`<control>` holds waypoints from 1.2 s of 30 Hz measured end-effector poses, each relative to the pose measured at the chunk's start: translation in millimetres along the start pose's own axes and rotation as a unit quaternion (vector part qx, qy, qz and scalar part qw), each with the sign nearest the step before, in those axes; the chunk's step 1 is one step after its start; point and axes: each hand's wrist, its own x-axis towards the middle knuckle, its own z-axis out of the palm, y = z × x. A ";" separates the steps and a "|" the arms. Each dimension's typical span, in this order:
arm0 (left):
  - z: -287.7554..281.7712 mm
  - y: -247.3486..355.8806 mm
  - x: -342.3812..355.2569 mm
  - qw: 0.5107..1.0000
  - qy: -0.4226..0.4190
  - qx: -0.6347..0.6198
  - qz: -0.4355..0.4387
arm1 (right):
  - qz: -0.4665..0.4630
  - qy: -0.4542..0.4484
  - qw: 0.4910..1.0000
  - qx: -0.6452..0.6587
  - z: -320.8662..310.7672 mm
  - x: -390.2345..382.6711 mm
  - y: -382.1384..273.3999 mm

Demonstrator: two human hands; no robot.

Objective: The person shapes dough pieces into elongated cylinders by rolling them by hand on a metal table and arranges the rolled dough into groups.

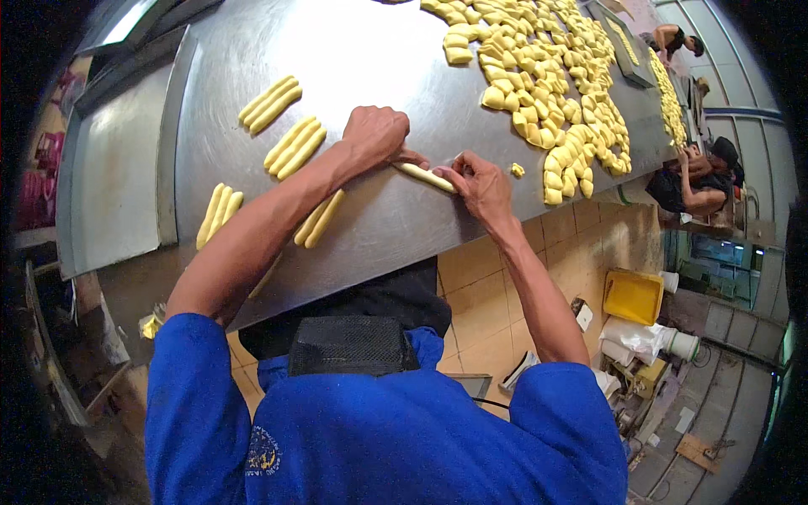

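Note:
A short yellow dough stick lies between my hands on the metal table. My left hand is closed at its left end, knuckles up, with the thumb reaching onto the dough. At the other end my right hand pinches the dough between thumb and curled fingers. To the left rest rolled sticks in small side-by-side groups: one dough group farthest away, a second group nearer, a third group at far left. Another group is partly hidden under my left forearm.
Many cut dough pieces cover the table's far right, with a small dough scrap nearer my right hand. A metal tray stands at the left edge. Two other people work at right. A yellow crate sits beyond the table.

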 end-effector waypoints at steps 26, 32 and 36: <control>-52.0 22.8 -18.5 0.768 0.015 -0.640 -0.024 | 0.004 -0.075 0.922 0.381 -59.6 26.1 -71.2; -51.5 31.7 -34.4 0.692 0.025 -0.720 -0.042 | -0.162 0.110 0.958 0.211 -53.6 8.4 -80.1; -48.6 30.0 -40.9 0.737 0.058 -0.674 0.006 | -0.195 0.123 0.964 0.129 -62.4 2.9 -90.1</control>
